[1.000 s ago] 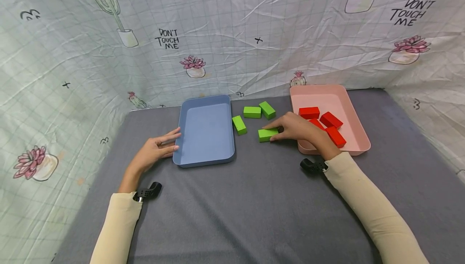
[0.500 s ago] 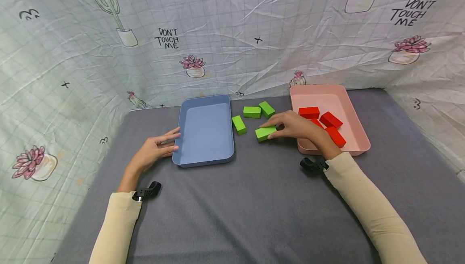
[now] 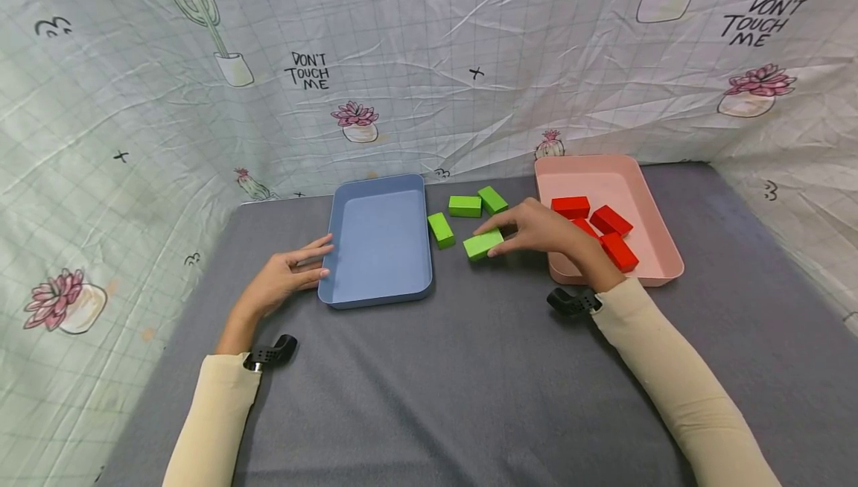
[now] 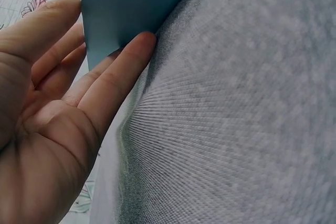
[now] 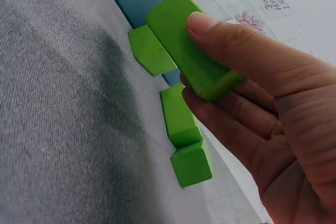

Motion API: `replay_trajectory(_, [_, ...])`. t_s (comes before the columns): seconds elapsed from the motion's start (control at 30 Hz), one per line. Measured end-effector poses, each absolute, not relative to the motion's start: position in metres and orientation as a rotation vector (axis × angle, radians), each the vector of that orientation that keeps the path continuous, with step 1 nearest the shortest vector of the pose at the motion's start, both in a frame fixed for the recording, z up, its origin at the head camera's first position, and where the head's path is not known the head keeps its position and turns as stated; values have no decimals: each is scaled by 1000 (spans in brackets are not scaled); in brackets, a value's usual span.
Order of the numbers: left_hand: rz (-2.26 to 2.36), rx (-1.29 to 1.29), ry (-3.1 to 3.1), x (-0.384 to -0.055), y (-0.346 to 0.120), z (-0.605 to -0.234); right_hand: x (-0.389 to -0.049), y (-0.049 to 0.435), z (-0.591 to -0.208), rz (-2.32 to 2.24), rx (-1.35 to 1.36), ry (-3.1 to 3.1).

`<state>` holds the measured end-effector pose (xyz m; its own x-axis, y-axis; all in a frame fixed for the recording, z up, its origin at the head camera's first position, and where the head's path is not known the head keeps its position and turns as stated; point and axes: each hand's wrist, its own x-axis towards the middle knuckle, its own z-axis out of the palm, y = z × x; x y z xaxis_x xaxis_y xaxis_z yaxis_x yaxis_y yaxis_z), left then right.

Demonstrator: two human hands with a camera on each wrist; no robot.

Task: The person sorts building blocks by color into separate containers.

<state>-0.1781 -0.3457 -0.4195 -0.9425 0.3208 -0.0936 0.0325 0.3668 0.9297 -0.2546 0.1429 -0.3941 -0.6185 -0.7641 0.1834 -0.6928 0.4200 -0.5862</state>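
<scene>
My right hand (image 3: pixel 536 228) pinches a green block (image 3: pixel 482 245) between thumb and fingers. In the right wrist view the held green block (image 5: pixel 181 43) is raised off the grey cloth, its shadow falling to one side. Three more green blocks (image 3: pixel 465 206) lie on the cloth between the trays, one of them right beside the blue tray (image 3: pixel 375 298). My left hand (image 3: pixel 278 278) rests against the blue tray's left side with fingers extended. The left wrist view shows those fingertips (image 4: pixel 142 43) touching the tray's outer wall. Nothing lies in the blue tray.
A pink tray (image 3: pixel 653 226) stands at the right with several red blocks (image 3: pixel 611 220) in it; my right forearm passes over its near left corner. A grey cloth (image 3: pixel 429 383) covers the table. Behind hangs a printed white curtain (image 3: pixel 415 40).
My right hand has lifted the green block and carried it slightly left toward the blue tray, turning it a little. The left hand and both trays stay where they were.
</scene>
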Motion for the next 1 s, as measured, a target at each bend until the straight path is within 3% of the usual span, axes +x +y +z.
replay_trajectory(1.0, [1611, 280, 2370, -181, -343, -418, -253, 106, -379, -989, -1513, 2542])
